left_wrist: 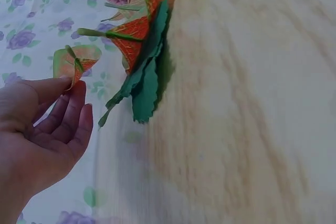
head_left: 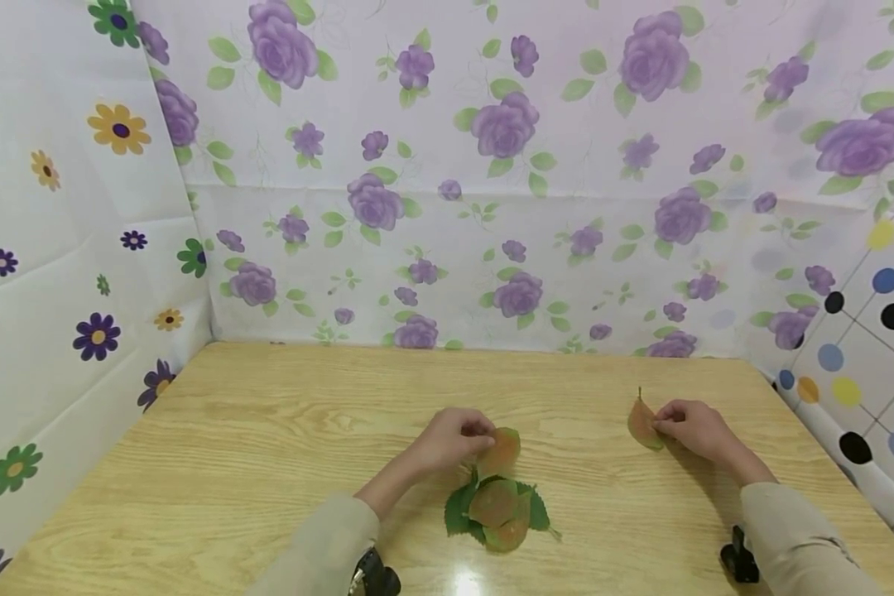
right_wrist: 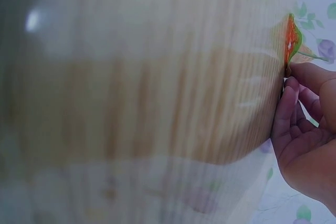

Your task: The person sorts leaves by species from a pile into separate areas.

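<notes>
Wooden table [head_left: 268, 430]: leaf pile [head_left: 497, 509] between hands, seemingly nearer left hand [head_left: 450, 440].

Two held leaves [head_left: 501, 451]; perhaps five piled leaves [head_left: 496, 509].

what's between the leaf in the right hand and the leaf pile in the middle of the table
Nothing visible. The right hand pinches a reddish leaf over the wooden table, and only bare tabletop lies between it and the leaf pile. The left hand holds another leaf just behind the pile.
</notes>
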`<state>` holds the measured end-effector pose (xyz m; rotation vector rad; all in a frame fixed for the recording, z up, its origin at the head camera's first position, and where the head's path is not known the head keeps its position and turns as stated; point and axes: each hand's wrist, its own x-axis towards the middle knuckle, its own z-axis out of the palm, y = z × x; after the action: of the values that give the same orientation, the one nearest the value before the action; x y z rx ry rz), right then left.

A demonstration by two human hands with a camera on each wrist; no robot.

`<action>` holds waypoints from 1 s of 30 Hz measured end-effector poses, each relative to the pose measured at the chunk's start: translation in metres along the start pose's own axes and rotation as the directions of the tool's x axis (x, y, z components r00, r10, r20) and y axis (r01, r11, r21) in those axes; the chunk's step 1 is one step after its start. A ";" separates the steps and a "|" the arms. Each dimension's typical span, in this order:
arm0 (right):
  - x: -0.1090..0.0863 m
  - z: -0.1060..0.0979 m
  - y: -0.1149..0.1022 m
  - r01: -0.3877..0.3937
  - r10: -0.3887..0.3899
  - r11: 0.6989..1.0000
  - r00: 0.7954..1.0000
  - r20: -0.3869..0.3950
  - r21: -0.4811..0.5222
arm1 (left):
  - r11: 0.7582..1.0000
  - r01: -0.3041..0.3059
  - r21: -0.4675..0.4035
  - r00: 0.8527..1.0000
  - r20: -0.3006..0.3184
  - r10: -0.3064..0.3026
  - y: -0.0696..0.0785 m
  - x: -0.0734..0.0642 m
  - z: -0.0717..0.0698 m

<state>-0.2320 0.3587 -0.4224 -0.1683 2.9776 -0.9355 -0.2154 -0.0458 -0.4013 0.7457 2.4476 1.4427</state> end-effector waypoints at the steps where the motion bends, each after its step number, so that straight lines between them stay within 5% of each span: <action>1: 0.000 0.000 0.000 0.000 0.000 1.000 1.000 0.000 -0.001 | 1.000 0.006 -0.013 1.000 -0.008 -0.006 0.001 0.001 0.000; 16: 0.000 0.003 -0.007 0.011 -0.012 1.000 0.999 -0.052 -0.016 | 0.995 0.028 -0.097 0.980 -0.194 -0.046 0.040 0.038 0.019; 30: 0.001 0.003 -0.009 -0.003 0.004 1.000 0.999 -0.053 0.029 | 0.938 0.179 -0.296 0.947 -0.206 -0.246 0.054 0.083 0.047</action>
<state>-0.2321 0.3496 -0.4194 -0.1398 3.0095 -0.9970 -0.2495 0.0540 -0.3719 0.2489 2.3296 1.8202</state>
